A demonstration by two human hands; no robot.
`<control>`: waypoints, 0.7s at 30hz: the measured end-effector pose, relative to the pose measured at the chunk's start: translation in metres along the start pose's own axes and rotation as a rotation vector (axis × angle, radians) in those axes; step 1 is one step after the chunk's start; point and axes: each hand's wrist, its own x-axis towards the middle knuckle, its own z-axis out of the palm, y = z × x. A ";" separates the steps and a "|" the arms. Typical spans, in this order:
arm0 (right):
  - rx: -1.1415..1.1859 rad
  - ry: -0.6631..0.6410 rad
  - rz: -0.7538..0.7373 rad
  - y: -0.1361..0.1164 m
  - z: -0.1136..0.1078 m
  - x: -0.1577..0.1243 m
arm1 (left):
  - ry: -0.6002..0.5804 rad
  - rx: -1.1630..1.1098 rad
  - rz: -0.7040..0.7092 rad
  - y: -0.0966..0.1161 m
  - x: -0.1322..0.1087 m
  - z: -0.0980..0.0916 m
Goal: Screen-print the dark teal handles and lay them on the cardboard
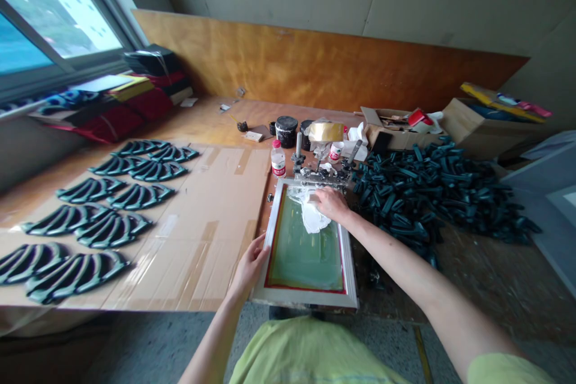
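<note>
A screen printing frame (310, 296) with a white rim and green mesh lies in front of me, its far end at a metal clamp (321, 176). My right hand (332, 203) is closed on a crumpled white cloth (315, 219), which rests on the upper part of the mesh. At the frame's left edge, my left hand (252, 260) grips the rim, with the thumb on top and the other fingers partly hidden. A plastic bottle (278, 160) with a pink cap stands just beyond the frame's upper left corner.
Rows of dark green fan-shaped pieces (114, 229) lie on cardboard (193, 210) to the left. A heap of dark green parts (418, 186) sits close on the right. Black tubs (286, 131), a tape roll (326, 131) and cardboard boxes (483, 129) stand behind.
</note>
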 end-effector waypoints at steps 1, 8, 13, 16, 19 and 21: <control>0.003 0.019 -0.045 0.002 0.005 -0.002 | 0.000 -0.002 -0.006 0.000 0.000 0.000; 0.038 0.050 -0.411 0.023 0.020 -0.049 | 0.005 -0.016 -0.028 0.000 -0.001 -0.001; 0.050 -0.050 -0.537 0.030 -0.002 -0.052 | -0.003 -0.021 -0.023 0.000 -0.001 0.000; 0.054 0.015 -0.446 0.024 -0.002 -0.039 | 0.009 -0.013 -0.018 -0.002 -0.001 0.000; 0.020 0.162 -0.360 0.016 0.018 -0.045 | 0.020 -0.007 -0.005 -0.004 0.000 -0.001; 0.016 0.199 -0.396 0.015 0.032 -0.060 | 0.013 -0.008 -0.001 -0.004 0.000 -0.002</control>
